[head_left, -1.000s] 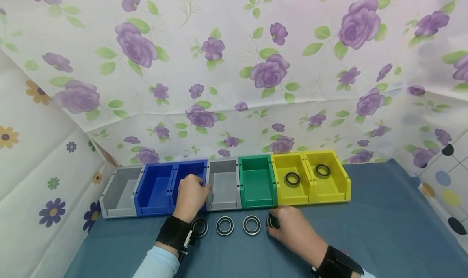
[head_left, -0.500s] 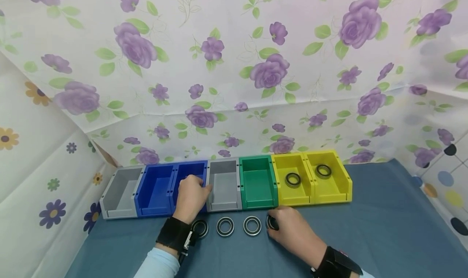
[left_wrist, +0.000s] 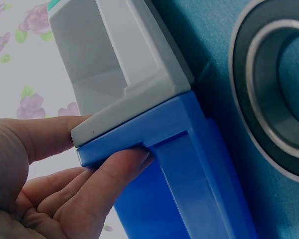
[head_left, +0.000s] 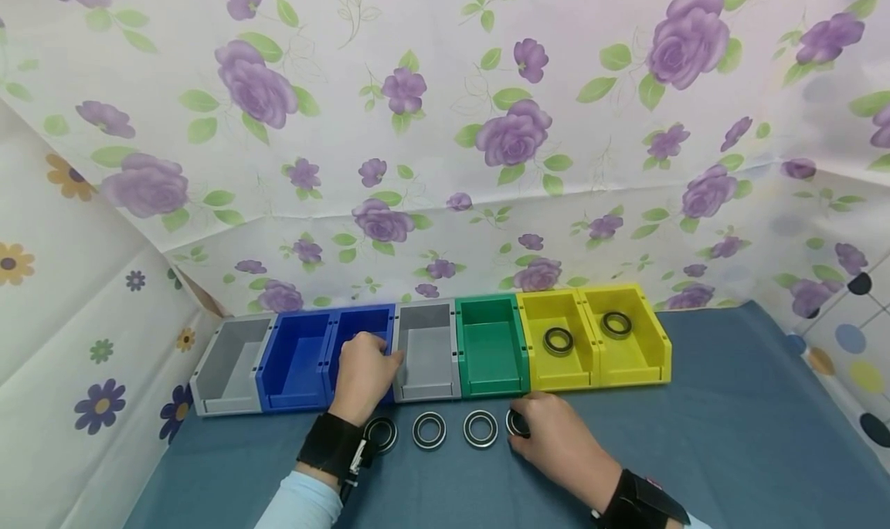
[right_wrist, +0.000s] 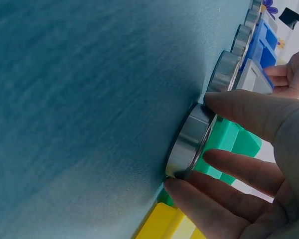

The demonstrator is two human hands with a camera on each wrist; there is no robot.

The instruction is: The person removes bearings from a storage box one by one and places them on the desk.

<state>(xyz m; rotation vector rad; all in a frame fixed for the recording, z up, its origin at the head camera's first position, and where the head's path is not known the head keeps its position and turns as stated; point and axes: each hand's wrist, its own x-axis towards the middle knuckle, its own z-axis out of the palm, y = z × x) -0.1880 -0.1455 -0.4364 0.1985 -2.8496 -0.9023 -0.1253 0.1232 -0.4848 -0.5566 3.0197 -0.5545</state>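
My left hand (head_left: 365, 378) pinches the adjoining side walls of the right-hand blue bin (left_wrist: 172, 144) and the middle grey bin (left_wrist: 139, 102), thumb on one side and a finger on the other. At the right end of a row of ball bearings on the cloth, my right hand (head_left: 559, 432) grips one bearing (right_wrist: 192, 139) by its outer rim between thumb and fingertips. That bearing lies flat, and the hand partly covers it in the head view. Three more bearings lie to its left: one (head_left: 480, 428), another (head_left: 429, 431), and one (head_left: 381, 435) beside my left wrist.
Bins stand side by side along the back: a grey bin (head_left: 232, 396), a blue bin (head_left: 297, 363), a green bin (head_left: 490, 347), and two yellow ones. The left yellow bin (head_left: 563, 376) and right yellow bin (head_left: 636, 367) each hold a bearing. Flowered sheeting (head_left: 445, 166) hangs behind.
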